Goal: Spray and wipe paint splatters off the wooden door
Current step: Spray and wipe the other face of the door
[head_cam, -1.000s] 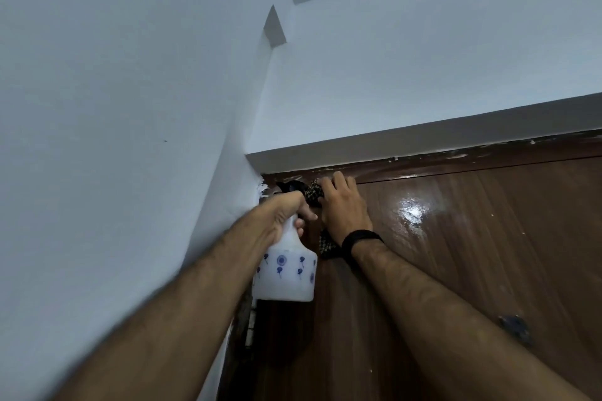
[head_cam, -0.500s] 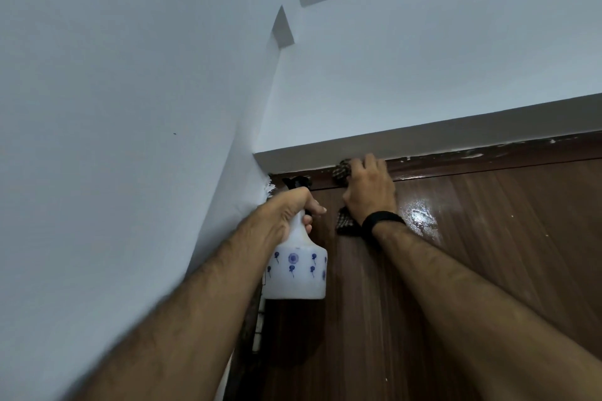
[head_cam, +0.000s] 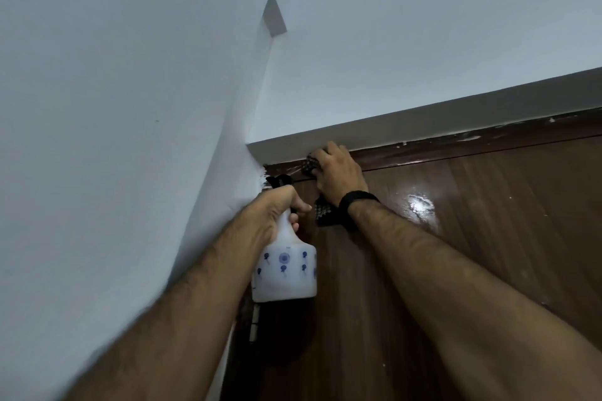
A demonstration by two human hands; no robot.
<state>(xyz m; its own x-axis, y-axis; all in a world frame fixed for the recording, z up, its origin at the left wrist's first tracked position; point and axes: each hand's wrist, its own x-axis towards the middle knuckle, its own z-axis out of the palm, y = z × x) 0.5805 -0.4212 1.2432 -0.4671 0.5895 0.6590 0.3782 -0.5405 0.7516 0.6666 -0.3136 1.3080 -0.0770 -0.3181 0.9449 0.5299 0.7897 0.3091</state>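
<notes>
While the right hand (head_cam: 338, 177) is pressing a dark checked cloth (head_cam: 324, 215) against the top frame strip of the glossy brown wooden door (head_cam: 472, 238), the left hand (head_cam: 277, 208) is holding a white plastic spray bottle with blue flower prints (head_cam: 286, 270) just left of it. Right-hand fingers are curling over the cloth, bunching it at the fingertips up by the white lintel (head_cam: 423, 127), probably because the white paint flecks (head_cam: 469, 138) are sitting along that top edge. The cloth's loose tail is hanging below the wrist, beside a black wristband (head_cam: 356, 200).

Left-hand fingers are wrapping the bottle's neck under the black trigger head (head_cam: 278, 181), with one finger looking to be at the trigger. The nozzle is pointing toward the top left corner of the door, close to the cloth, so a spray can be followed by a wipe without re-reaching. The bottle is hanging roughly upright, near the hinge side by the pale blue-white wall (head_cam: 114, 107).

A wet-looking shine (head_cam: 420, 205) is showing on the door panel right of the wiping hand. More flecks are showing farther right along the frame, so wiping is likely far from done. Whether the paint under the cloth is coming off can't be told; the hand is covering it.
</notes>
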